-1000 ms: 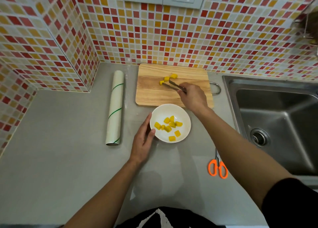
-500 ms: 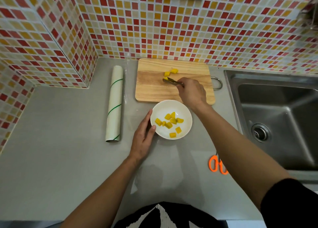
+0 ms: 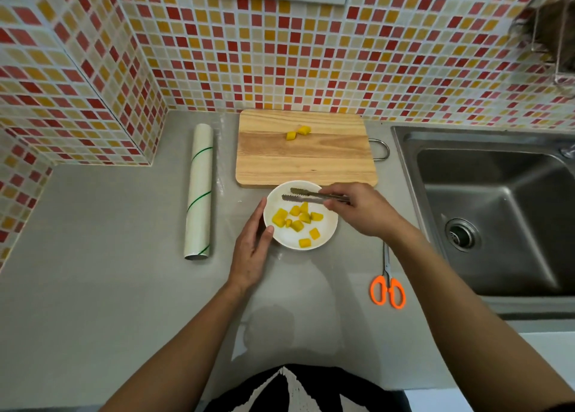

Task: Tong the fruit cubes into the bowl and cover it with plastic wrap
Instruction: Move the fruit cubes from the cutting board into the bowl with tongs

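A white bowl on the grey counter holds several yellow fruit cubes. My left hand rests flat against the bowl's left rim, fingers straight. My right hand grips metal tongs whose tips are parted over the far side of the bowl, with nothing between them. Two yellow cubes lie on the wooden cutting board just behind the bowl. A roll of plastic wrap with green stripes lies to the left of the board.
Orange-handled scissors lie on the counter to the right of the bowl. A steel sink fills the right side. Tiled walls close off the back and the left corner.
My right hand has brought the tongs from the cutting board back over the bowl. One cube is gone from the board, where two now lie. My left hand stayed at the bowl.
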